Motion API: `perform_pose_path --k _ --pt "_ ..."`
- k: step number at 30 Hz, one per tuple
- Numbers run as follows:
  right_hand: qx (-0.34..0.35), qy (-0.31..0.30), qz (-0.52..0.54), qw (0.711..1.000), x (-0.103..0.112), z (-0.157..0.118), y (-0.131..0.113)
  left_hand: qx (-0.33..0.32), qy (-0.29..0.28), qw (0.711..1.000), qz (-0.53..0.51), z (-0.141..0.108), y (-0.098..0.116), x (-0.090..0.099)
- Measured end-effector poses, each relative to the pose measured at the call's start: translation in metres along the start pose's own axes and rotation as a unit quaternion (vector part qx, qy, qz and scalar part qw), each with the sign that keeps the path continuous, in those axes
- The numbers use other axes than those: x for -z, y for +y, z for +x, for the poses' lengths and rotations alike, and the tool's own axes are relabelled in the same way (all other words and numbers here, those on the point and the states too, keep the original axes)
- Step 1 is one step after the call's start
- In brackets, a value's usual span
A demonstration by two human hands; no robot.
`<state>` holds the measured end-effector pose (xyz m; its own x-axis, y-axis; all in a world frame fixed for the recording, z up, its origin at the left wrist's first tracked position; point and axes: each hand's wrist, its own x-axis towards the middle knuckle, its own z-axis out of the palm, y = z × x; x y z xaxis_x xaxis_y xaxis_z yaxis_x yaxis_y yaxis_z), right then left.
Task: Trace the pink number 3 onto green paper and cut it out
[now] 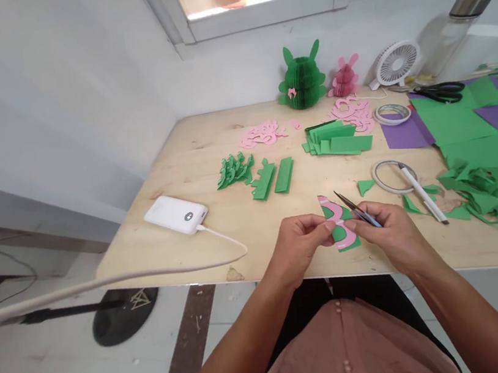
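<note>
Between the thumb and fingers of my left hand (305,237) is a piece of green paper (336,210) with a curvy pink paper cutout (343,236) lying over it. My right hand (387,229) pinches the right edge of the same paper. It also holds a small pair of scissors (358,211), dark blades pointing up and left and part of a blue handle showing; my fingers hide the rest. Beyond my hands lie cut green strips (283,175), a notched green piece (264,181) and a stack of green strips (339,138).
Green scraps (485,190), a white pen (423,193) and a grey ring (389,178) lie right. A white power bank (176,214) trails a cable at left. Tape (391,114), black scissors (439,92), a fan (397,64) and paper figures (304,83) stand farther back.
</note>
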<state>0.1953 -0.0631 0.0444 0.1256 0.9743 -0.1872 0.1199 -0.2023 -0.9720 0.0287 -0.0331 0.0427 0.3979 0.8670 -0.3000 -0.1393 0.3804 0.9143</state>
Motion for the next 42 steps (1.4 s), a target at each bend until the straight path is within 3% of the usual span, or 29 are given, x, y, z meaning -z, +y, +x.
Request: perform_pose_path --k 22,34,42 --pt "-0.001 -0.001 -0.037 0.999 -0.0005 0.0063 0.0007 0.03 0.002 1.0 0.003 0.0051 -0.0014 0.003" --pt "0.013 0.01 -0.068 0.998 0.0003 0.0055 0.001 0.028 0.03 0.998 -0.05 0.0038 -0.0027 -0.003" --pt "0.003 0.011 -0.066 0.998 -0.0013 0.0061 -0.0019 0.058 0.012 0.994 -0.093 0.0043 -0.0026 -0.0012"
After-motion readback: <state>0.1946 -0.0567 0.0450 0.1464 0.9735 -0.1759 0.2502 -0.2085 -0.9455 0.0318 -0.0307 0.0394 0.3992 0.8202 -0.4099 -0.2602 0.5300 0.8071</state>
